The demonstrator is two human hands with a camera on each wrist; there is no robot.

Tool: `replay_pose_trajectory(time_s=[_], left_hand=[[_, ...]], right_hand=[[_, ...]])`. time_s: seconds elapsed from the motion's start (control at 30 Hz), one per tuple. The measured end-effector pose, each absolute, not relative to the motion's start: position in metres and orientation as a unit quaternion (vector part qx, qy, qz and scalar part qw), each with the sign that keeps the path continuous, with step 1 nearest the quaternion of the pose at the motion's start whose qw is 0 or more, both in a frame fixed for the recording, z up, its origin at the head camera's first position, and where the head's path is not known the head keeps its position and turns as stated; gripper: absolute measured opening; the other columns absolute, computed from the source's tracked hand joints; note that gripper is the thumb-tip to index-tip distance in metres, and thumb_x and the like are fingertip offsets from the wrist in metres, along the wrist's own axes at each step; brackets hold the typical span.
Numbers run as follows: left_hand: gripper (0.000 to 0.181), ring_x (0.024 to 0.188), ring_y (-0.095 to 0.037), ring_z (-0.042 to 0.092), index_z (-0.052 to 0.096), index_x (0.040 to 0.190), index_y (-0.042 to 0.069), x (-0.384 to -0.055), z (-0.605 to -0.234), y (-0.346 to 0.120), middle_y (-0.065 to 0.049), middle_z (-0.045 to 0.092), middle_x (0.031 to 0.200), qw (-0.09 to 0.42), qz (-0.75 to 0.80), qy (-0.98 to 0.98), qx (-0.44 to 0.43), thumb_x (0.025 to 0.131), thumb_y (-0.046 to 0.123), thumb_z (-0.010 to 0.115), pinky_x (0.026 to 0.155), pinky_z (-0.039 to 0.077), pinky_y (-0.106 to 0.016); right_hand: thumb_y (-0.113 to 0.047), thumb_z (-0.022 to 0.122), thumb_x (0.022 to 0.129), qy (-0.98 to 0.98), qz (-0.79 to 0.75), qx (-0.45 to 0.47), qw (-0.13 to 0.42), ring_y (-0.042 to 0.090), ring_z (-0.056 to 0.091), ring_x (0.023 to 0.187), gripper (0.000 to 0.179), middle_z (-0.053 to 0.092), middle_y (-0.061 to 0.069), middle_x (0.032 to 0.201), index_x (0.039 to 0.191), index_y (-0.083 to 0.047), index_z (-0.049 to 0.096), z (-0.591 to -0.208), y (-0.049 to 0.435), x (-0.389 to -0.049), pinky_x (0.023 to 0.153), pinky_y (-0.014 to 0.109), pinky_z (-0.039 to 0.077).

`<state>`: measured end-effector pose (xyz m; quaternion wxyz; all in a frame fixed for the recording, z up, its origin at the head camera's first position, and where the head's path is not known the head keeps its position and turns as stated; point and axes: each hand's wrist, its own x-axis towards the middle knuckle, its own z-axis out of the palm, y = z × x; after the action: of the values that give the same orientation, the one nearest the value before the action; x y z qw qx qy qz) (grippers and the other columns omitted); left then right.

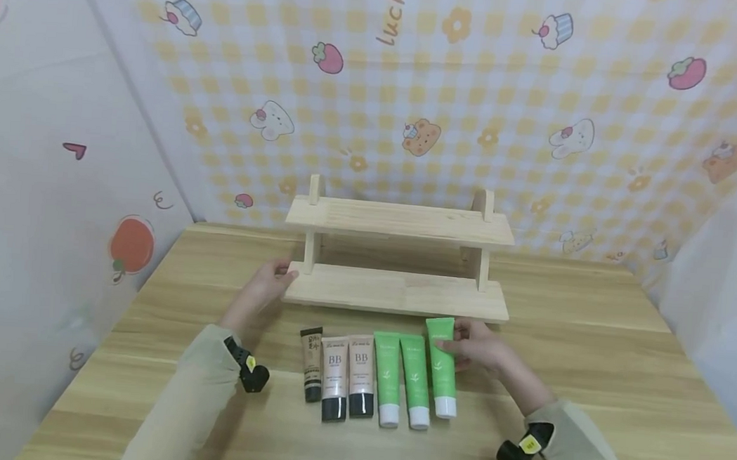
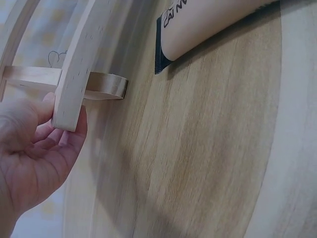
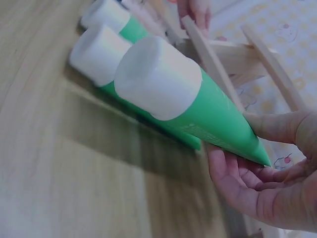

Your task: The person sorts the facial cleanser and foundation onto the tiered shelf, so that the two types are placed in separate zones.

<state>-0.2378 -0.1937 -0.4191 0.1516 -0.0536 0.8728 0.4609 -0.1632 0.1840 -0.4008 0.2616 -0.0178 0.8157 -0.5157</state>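
Observation:
A two-tier wooden shelf (image 1: 396, 288) stands at the back of the table. My left hand (image 1: 269, 280) grips the left end of its lower board, thumb above and fingers beneath, as the left wrist view (image 2: 69, 99) shows. My right hand (image 1: 477, 346) pinches a green tube (image 1: 441, 368) with a white cap between thumb and fingers. In the right wrist view this tube (image 3: 213, 114) is raised off the table, cap toward the camera. Two more green tubes (image 1: 387, 379) lie to its left, then two beige BB tubes (image 1: 335, 372) with black caps and a slim brown tube (image 1: 312, 364).
The wood-grain table (image 1: 564, 340) extends to both sides of the shelf. Behind it hangs a yellow checked cloth (image 1: 382, 118) with cartoon prints, and a white printed cloth (image 1: 64, 134) hangs at the left. Both tiers of the shelf are bare boards.

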Motion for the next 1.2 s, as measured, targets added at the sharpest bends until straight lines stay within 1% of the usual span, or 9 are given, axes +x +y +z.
replay_pose_trajectory(time_s=[0.1,0.2,0.37,0.53,0.83,1.03,1.2], left_hand=[[0.056,0.129,-0.039,0.035,0.021,0.141,-0.005,-0.239,-0.420,-0.193,-0.026,0.032,0.141,0.155,0.465,0.870,-0.057,0.098,0.026,0.040,0.107,0.034,-0.046],[0.056,0.129,-0.039,0.035,0.021,0.141,-0.005,-0.240,-0.420,-0.192,-0.025,0.032,0.142,0.160,0.467,0.868,-0.062,0.098,0.027,0.039,0.107,0.034,-0.047],[0.056,0.128,-0.039,0.036,0.023,0.141,-0.004,-0.239,-0.420,-0.193,-0.025,0.032,0.142,0.156,0.465,0.869,-0.066,0.098,0.028,0.040,0.107,0.034,-0.047],[0.056,0.128,-0.040,0.036,0.023,0.141,-0.004,-0.239,-0.420,-0.193,-0.026,0.032,0.142,0.153,0.464,0.870,-0.067,0.098,0.028,0.040,0.106,0.034,-0.047],[0.057,0.130,-0.039,0.034,0.023,0.141,-0.003,-0.237,-0.419,-0.193,-0.025,0.030,0.143,0.155,0.477,0.862,-0.073,0.097,0.029,0.041,0.108,0.033,-0.047],[0.057,0.130,-0.039,0.034,0.023,0.141,-0.002,-0.236,-0.419,-0.195,-0.024,0.030,0.144,0.159,0.474,0.863,-0.074,0.098,0.030,0.040,0.108,0.033,-0.047],[0.058,0.131,-0.039,0.033,0.023,0.142,-0.001,-0.238,-0.420,-0.195,-0.023,0.030,0.144,0.160,0.471,0.864,-0.079,0.097,0.031,0.041,0.108,0.032,-0.047]], right_hand=[[-0.019,0.064,0.084,0.815,-0.516,-0.022,0.263,0.015,0.055,0.077,0.044,0.053,0.006,0.088,0.113,0.009,0.046,-0.396,0.181,-0.164,0.068,0.035,0.057],[-0.021,0.064,0.084,0.815,-0.514,-0.026,0.266,0.016,0.056,0.079,0.046,0.053,0.009,0.092,0.113,0.008,0.045,-0.391,0.178,-0.167,0.070,0.035,0.057],[-0.022,0.064,0.085,0.814,-0.512,-0.041,0.271,0.015,0.059,0.082,0.048,0.059,0.013,0.099,0.117,0.008,0.046,-0.384,0.170,-0.173,0.072,0.035,0.057],[-0.024,0.064,0.085,0.813,-0.513,-0.057,0.270,0.016,0.059,0.086,0.049,0.059,0.014,0.103,0.119,0.007,0.048,-0.379,0.161,-0.178,0.076,0.035,0.056],[-0.020,0.063,0.085,0.814,-0.516,-0.085,0.254,0.017,0.059,0.085,0.042,0.055,0.014,0.103,0.116,0.006,0.051,-0.366,0.142,-0.187,0.074,0.033,0.057],[-0.020,0.063,0.086,0.814,-0.513,-0.091,0.257,0.017,0.058,0.086,0.040,0.054,0.014,0.105,0.116,0.003,0.051,-0.360,0.133,-0.191,0.074,0.033,0.056],[-0.020,0.062,0.086,0.815,-0.510,-0.097,0.258,0.016,0.058,0.084,0.042,0.054,0.014,0.106,0.119,0.003,0.049,-0.357,0.128,-0.194,0.075,0.038,0.056]])
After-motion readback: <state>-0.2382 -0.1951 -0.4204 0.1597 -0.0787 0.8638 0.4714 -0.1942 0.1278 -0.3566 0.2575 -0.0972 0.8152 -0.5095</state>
